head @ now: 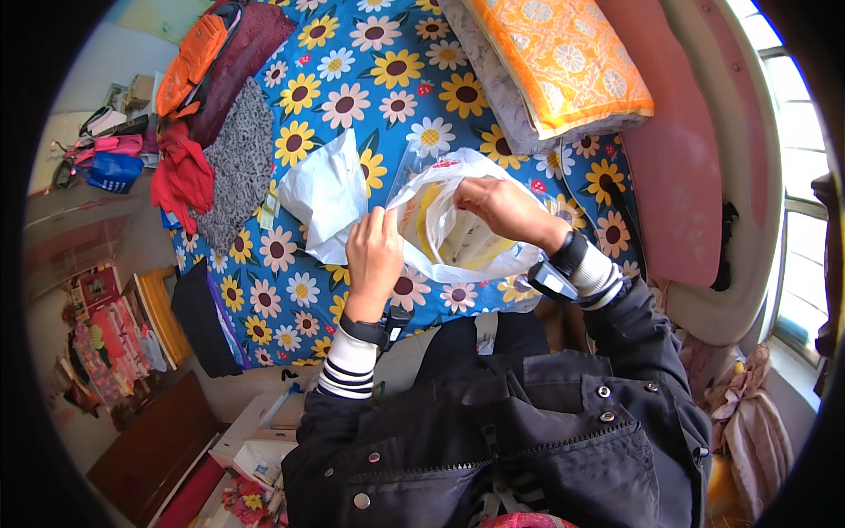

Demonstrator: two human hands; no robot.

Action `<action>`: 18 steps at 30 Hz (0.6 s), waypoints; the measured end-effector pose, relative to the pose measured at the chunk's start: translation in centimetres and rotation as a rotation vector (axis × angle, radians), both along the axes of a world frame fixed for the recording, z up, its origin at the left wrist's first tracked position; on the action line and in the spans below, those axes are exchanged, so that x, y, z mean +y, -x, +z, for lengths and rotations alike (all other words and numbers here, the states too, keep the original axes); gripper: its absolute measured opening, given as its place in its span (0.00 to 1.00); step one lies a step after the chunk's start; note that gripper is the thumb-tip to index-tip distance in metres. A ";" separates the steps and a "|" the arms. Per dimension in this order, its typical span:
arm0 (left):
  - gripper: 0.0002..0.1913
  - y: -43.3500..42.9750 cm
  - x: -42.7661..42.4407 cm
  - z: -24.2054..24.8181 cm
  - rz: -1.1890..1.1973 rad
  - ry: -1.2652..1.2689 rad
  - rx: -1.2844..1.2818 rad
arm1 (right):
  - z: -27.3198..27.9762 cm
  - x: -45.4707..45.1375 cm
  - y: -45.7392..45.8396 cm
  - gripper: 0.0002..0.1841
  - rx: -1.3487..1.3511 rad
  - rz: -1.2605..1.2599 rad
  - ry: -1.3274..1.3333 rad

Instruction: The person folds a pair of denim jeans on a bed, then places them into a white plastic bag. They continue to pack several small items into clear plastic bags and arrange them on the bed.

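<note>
A white plastic bag (455, 264) with its mouth spread wide rests on the blue flowered bedsheet (396, 105); something yellow shows inside it. My left hand (376, 254) pinches the bag's left rim between thumb and fingers. My right hand (505, 208) reaches over the right side of the opening, fingers curled down at the bag's inner plastic; whether they grip it is hidden. Beside my left hand lies a crumpled white packet (327, 198). Clear plastic film (406, 165) sticks out behind the open bag.
Folded bedding with an orange patterned cover (568, 66) lies at the back right, by the pink headboard (673, 145). At the left are an orange bag (191, 63), a red cloth (181, 171), a grey patterned cloth (241, 158) and a dark folded cloth (201, 323). A cable runs along the right.
</note>
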State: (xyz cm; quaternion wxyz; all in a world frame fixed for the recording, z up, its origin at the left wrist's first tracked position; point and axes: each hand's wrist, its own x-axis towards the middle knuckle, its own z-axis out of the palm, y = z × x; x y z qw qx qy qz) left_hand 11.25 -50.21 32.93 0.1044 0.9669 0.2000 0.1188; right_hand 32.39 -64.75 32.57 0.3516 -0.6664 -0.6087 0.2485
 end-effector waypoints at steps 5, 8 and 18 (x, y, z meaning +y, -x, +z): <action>0.15 -1.8 2.3 2.8 -0.024 -0.203 -0.043 | 7.9 -2.1 -2.5 0.03 0.317 -0.362 -0.300; 0.17 -2.4 2.1 4.4 -0.053 -0.251 -0.083 | 11.6 -4.2 -3.6 0.05 0.517 -0.483 -0.526; 0.24 -5.5 -5.7 13.8 -0.363 0.660 -0.492 | 16.4 -11.5 -0.4 0.05 0.330 -0.709 -0.474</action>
